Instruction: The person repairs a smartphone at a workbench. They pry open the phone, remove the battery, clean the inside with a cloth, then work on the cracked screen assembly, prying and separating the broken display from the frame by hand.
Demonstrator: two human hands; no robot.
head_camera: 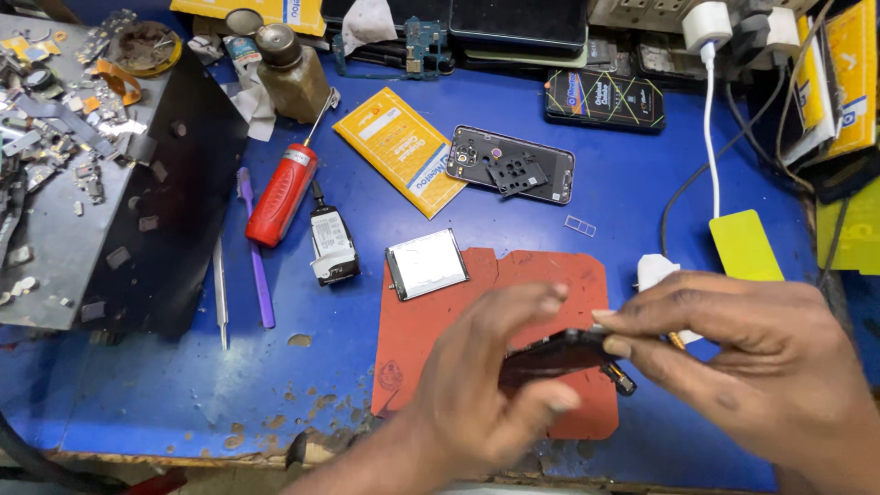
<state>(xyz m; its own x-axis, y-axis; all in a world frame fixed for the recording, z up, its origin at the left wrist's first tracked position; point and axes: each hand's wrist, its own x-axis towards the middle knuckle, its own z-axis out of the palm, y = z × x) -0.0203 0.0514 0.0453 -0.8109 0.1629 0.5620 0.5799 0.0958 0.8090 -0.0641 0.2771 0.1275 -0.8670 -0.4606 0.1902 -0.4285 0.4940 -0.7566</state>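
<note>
The dark phone (559,353), thin, stiff and probably fragile, sits pinched by its edges between our left hand (486,394) and right hand (742,367); we judge edges safest.

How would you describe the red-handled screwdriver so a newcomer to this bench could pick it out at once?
Start at the blue worktop and look to its upper left, beside the dark metal tray of scrap parts. The red-handled screwdriver lies slanted there, tip toward a brown bottle. Only it has a fat red grip; the purple tool beside it is thin.

Left hand (486,385) and right hand (742,357) gripping dark phone (555,353) over red mat (440,312), screwdriver (282,194) at ten o'clock, open phone (513,163) at twelve
</note>
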